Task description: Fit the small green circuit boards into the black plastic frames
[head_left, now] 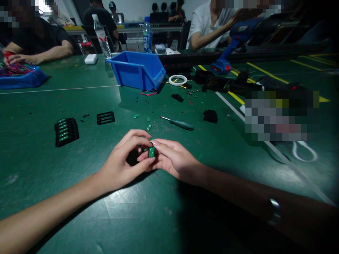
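Between the fingertips of both hands is a small green circuit board (151, 152), in front of me at the middle of the table. My left hand (129, 151) pinches it from the left, with thumb below and index finger above. My right hand (173, 155) grips it from the right, thumb at its top edge. Just beyond the fingers lie several loose green boards (148, 119). A screwdriver (181, 124) with a green handle rests to their right. At the left is a black frame filled with green boards (66, 131), beside an open black slotted frame (105, 118).
A blue bin (135, 72) stands at the back, near a white tape roll (178, 80) and scattered screws. A black part (210, 116) lies at right. Farther back are a cordless drill (225, 58), bottles (102, 38), a blue tray of wires (23, 79) and other people seated.
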`<state>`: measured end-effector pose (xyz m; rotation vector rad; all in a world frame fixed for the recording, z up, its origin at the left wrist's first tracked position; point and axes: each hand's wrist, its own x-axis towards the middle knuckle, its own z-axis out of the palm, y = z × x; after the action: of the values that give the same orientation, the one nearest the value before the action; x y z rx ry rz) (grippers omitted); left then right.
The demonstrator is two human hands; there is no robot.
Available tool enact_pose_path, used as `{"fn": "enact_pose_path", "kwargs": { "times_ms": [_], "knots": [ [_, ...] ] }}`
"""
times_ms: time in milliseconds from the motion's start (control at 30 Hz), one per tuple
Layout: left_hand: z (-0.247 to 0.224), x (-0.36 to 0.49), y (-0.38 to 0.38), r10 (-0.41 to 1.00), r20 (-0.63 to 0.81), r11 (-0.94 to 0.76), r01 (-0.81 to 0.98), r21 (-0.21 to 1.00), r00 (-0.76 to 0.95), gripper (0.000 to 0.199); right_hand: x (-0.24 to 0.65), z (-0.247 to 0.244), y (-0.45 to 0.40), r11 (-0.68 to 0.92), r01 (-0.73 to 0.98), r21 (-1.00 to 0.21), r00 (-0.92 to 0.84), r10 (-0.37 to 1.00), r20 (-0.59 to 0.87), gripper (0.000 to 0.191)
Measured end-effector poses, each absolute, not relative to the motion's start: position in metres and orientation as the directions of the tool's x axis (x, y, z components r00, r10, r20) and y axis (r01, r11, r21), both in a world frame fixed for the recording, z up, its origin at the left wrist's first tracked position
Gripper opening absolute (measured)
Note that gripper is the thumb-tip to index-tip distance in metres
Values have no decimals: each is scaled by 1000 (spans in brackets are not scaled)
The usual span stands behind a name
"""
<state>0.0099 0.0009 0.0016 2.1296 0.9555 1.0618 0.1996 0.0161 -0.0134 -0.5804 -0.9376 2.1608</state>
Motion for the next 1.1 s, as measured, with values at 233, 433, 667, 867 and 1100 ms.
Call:
{"fn": "enact_pose_path", "kwargs": {
  "times_ms": [233, 433, 667, 867, 1100],
  "knots": [
    [4, 11, 0, 784, 412, -599, 395, 696, 464, 25, 200, -14, 15, -480, -407, -777, -660, 743, -113, 20],
    [3, 12, 0, 774, 414, -612, 394, 686, 479, 25, 199, -18, 16, -458, -379, -804, -650, 750, -121, 24],
    [3, 12, 0, 793, 353, -566, 389, 726, 496, 22, 198, -19, 15, -454, -360, -815, -637, 758, -140, 26],
    [1, 13, 0, 805, 318, -539, 393, 745, 501, 21, 197, -21, 15, -447, -382, -809, -615, 776, -138, 27],
    [1, 11, -1, 795, 334, -567, 425, 706, 506, 23, 196, -28, 13, -381, -371, -847, -588, 802, -103, 24]
  ]
}}
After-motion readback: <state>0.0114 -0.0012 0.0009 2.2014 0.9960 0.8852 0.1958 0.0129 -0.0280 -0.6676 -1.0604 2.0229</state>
